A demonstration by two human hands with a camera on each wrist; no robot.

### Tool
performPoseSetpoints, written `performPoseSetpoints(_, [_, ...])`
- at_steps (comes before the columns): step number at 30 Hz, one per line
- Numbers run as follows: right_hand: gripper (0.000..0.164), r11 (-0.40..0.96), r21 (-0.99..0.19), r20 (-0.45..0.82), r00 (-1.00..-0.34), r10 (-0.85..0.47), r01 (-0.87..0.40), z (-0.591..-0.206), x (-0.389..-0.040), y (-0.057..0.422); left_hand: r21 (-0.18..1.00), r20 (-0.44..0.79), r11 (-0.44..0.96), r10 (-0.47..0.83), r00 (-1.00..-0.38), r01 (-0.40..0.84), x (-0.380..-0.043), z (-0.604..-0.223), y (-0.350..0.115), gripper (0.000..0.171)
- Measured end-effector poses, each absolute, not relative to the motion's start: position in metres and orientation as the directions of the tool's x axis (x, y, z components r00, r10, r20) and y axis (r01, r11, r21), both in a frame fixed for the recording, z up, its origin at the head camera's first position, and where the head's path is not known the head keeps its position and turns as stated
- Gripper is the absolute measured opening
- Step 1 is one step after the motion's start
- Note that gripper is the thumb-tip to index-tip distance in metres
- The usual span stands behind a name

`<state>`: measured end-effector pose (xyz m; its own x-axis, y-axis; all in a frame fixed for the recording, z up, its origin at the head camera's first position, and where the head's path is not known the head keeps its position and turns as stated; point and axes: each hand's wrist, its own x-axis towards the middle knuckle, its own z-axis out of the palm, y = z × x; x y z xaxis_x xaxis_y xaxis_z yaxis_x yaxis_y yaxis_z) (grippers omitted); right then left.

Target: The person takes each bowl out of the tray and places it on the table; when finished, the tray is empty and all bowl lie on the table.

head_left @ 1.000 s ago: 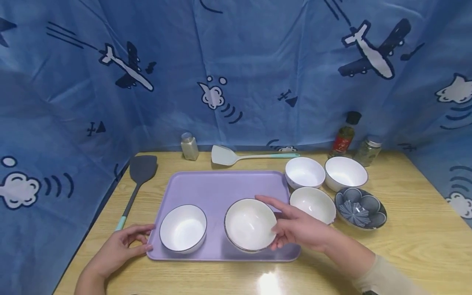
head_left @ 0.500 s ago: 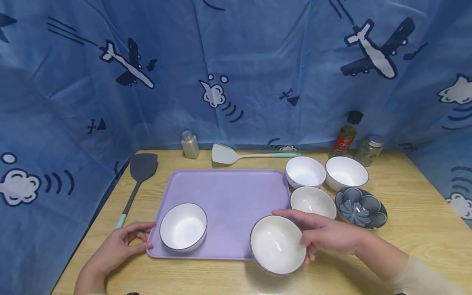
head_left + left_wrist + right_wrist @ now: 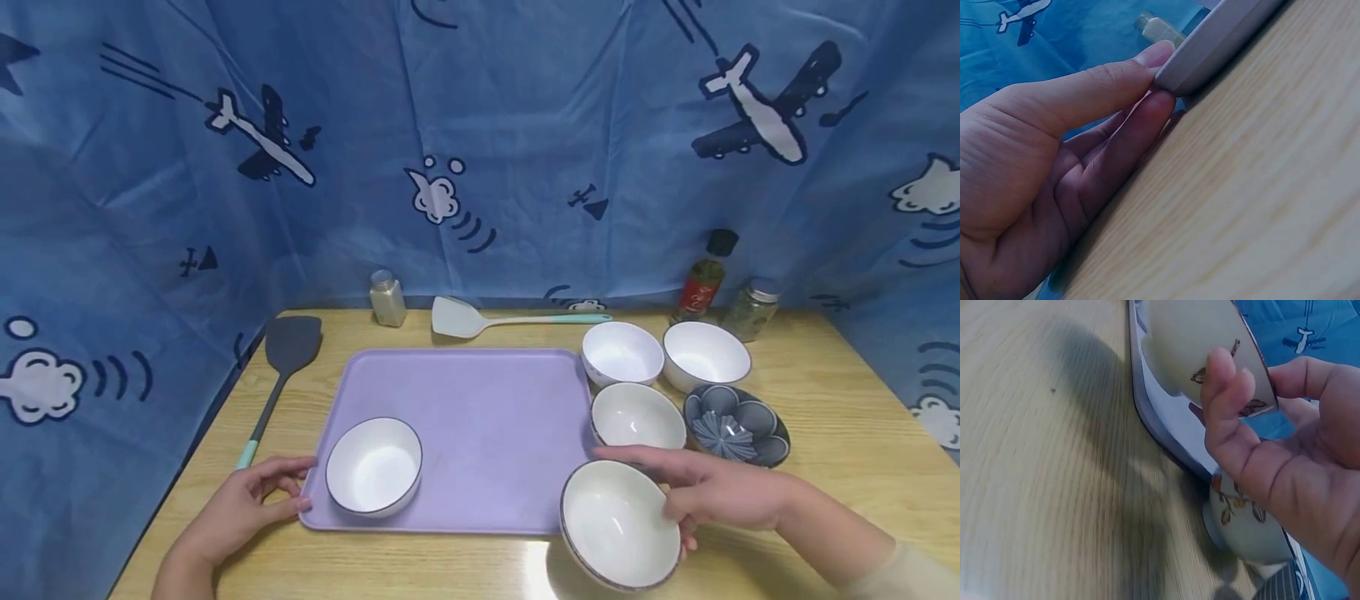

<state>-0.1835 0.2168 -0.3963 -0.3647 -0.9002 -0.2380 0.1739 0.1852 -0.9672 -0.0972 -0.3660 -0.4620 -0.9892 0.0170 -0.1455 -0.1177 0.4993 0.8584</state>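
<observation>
My right hand [image 3: 723, 492] grips a cream bowl [image 3: 618, 525] with a dark rim by its right side, thumb at the rim. The bowl is tilted above the table, over the tray's front right corner. In the right wrist view, brown leaf patterns show on the outside of this bowl [image 3: 1179, 344], with fingers curled against its wall. My left hand [image 3: 247, 504] pinches the left edge of the lilac tray [image 3: 480, 400]; in the left wrist view the thumb lies over the tray's rim [image 3: 1194, 65]. A white bowl [image 3: 373, 467] with a dark rim stands on the tray's front left.
Right of the tray stand another cream bowl [image 3: 637, 417], two white bowls [image 3: 622, 354] and a dark petal-patterned bowl [image 3: 735, 425]. A sauce bottle [image 3: 701, 279] and jar [image 3: 750, 310] are behind them. Two spatulas [image 3: 292, 342] and a shaker [image 3: 387, 300] lie or stand around the tray.
My right hand has carried the cream bowl from over the tray rightward and toward me, past the tray's front edge. The left hand and the tray have stayed put.
</observation>
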Motion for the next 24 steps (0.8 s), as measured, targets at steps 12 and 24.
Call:
performPoseSetpoints(12, [0.074,0.173,-0.971,-0.223,-0.351,-0.909,0.167,-0.401,-0.185,0.248,0.866,-0.138,0.489,0.024,-0.99,-0.109,-0.097,-0.462,-0.367,0.058])
performPoseSetpoints(24, [0.075,0.2,-0.959,-0.258,-0.322,-0.911,0.201,-0.409,-0.189,0.261,0.874,-0.147,0.471,0.023,-0.989,-0.119,-0.098,-0.464,-0.367,0.059])
